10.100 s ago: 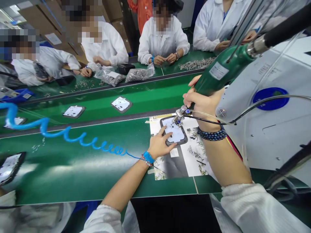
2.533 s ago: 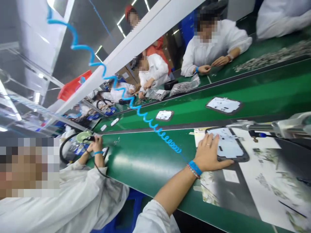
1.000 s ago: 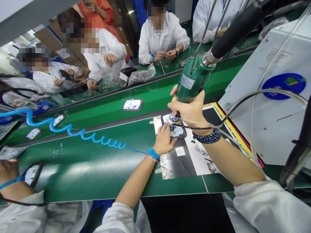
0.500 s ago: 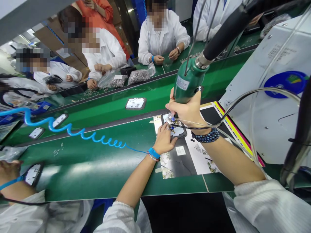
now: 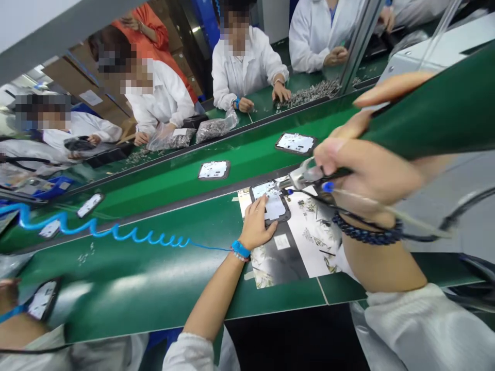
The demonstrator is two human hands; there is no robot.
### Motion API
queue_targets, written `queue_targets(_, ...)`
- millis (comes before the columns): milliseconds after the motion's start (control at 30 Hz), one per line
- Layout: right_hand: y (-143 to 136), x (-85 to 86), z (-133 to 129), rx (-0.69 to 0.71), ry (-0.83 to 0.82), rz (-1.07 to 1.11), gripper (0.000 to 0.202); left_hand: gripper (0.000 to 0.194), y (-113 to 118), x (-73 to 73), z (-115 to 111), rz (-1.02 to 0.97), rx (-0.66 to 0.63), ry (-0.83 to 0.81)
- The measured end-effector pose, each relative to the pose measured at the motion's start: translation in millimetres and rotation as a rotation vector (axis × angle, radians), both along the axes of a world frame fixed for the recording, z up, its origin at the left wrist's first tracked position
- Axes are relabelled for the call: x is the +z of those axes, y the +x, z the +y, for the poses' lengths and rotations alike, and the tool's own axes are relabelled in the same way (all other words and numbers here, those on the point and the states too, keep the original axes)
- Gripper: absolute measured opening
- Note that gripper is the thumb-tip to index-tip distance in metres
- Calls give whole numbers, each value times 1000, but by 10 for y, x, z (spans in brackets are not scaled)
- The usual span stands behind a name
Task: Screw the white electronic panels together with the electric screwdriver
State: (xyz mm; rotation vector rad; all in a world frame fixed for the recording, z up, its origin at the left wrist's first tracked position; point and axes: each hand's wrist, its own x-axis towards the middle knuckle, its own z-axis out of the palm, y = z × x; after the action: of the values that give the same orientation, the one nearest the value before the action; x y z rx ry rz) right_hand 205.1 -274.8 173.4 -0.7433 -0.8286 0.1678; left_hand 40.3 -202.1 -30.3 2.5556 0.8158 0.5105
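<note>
My right hand (image 5: 363, 159) is wrapped round a green power screwdriver (image 5: 433, 113), tilted nearly level, its metal tip pointing left. That tip is over the upper part of a dark-framed device panel (image 5: 275, 206) with a white inner face; contact cannot be made out. My left hand (image 5: 257, 224) lies with fingers apart on the panel's left side, thumb near its lower edge. A blue wrist strap (image 5: 240, 249) circles my left wrist. Under the panel is a printed sheet (image 5: 296, 257) on the green bench (image 5: 154, 268).
Similar panels (image 5: 214, 169) rest on the green conveyor (image 5: 247, 149) beyond. A coiled blue cord (image 5: 116, 232) stretches left from my wrist. Across the line, people in white coats handle small parts (image 5: 313, 95). At far left a co-worker's hand (image 5: 8, 293) is beside another panel (image 5: 42, 299).
The screwdriver has swung from upright to nearly level, its body moving right and closer to the camera with my right hand. Another panel now shows on the conveyor. My left hand stays on the panel.
</note>
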Motion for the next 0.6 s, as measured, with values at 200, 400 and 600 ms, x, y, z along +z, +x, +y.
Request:
queue_targets(200, 94, -125, 252, 183, -109, -36, 29, 86, -11, -5, 3, 12, 12, -3)
queue_targets(400, -9, -388, 560, 325, -343, -19, 22, 85, -15, -33, 23, 33, 18, 17)
queue_targets(600, -35, -462, 597, 342, -376, -26, 21, 81, -3, -23, 10, 44, 21, 18)
